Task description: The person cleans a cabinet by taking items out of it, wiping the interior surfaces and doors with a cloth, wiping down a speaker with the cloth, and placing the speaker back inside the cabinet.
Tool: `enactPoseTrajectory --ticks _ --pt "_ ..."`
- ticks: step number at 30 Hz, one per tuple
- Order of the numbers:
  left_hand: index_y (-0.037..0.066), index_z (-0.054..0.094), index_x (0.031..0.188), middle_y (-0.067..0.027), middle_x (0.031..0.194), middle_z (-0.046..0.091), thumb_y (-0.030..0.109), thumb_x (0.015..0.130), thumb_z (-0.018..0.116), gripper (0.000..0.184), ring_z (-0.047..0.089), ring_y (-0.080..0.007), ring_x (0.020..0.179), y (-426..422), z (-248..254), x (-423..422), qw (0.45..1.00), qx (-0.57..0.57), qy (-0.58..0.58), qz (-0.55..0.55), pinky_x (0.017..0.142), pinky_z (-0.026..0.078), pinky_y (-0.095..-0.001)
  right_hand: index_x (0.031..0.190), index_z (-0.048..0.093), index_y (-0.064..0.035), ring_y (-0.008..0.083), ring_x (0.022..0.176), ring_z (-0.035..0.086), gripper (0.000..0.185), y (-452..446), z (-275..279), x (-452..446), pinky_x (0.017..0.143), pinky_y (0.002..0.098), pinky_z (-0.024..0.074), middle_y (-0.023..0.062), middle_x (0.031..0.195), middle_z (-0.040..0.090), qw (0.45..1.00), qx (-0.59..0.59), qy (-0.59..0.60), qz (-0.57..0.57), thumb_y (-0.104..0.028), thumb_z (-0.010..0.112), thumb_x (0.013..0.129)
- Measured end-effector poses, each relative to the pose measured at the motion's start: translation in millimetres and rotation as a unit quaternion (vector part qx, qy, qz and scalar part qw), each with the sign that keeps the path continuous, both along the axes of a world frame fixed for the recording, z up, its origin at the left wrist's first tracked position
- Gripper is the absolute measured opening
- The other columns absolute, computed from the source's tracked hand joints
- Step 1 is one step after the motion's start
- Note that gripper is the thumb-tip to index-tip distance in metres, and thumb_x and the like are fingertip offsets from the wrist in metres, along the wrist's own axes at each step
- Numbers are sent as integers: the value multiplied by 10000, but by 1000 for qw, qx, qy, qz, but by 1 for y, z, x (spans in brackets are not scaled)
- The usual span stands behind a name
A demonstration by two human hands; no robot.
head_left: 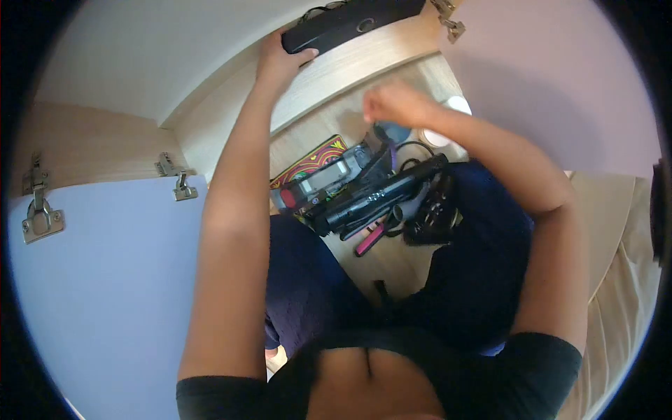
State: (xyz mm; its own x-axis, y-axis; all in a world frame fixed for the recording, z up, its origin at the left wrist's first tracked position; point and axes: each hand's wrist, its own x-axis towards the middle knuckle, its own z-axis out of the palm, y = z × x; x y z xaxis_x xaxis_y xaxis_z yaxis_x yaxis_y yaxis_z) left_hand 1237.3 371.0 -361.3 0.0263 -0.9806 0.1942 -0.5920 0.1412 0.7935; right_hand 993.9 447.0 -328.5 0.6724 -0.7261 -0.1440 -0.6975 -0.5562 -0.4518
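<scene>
My left hand (278,61) grips the left end of a long black box (336,29) with a round ring on its front, at the top of the view inside the cabinet. Its thumb presses on the front; the other fingers are mostly hidden. My right hand (395,103) hovers above the pile, blurred, its fingers curled in, with nothing visible in them. Below it lie a black hair-styling tool (385,196), a pink-and-black tool (369,241), a grey device with a small window (325,178) and a colourful patterned flat piece (315,161).
Open cabinet doors stand at left (112,294) and right (553,84), with metal hinges (43,217). White round containers (435,136) sit beside my right forearm. My knees flank the pile. A beige curtain-like cloth (612,308) hangs at right.
</scene>
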Motion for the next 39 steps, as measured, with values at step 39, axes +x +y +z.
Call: enactPoseTrajectory --ticks 39 --pt "22 462 1186 -79 1058 564 55 573 824 713 553 -187 1004 267 7 22 941 88 314 91 896 443 -312 1223 565 -132 295 1101 546 482 -110 44 14 901 384 461 81 1221 568 973 -175 151 7 -71 622 748"
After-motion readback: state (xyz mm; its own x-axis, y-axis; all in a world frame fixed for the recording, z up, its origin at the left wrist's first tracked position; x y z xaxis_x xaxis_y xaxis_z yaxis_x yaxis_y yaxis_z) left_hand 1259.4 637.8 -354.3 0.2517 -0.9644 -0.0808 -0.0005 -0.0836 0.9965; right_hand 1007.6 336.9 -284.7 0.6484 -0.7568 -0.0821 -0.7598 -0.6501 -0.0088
